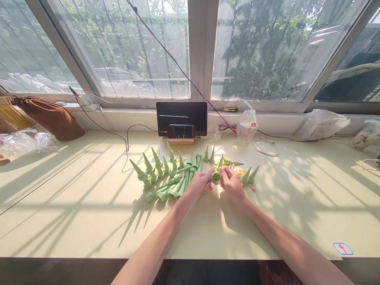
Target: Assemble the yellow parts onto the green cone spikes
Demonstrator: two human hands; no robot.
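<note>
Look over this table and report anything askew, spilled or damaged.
Nothing looks clearly damaged. The untidiest spot is around the right hand, where small yellow pieces lie scattered loose on the table; by contrast, several green spikes stand upright.

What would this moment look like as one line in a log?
left hand: holding green piece | right hand: holding same piece | piece: round end facing camera | around: green spikes, yellow bits | behind: tablet, phone
</note>
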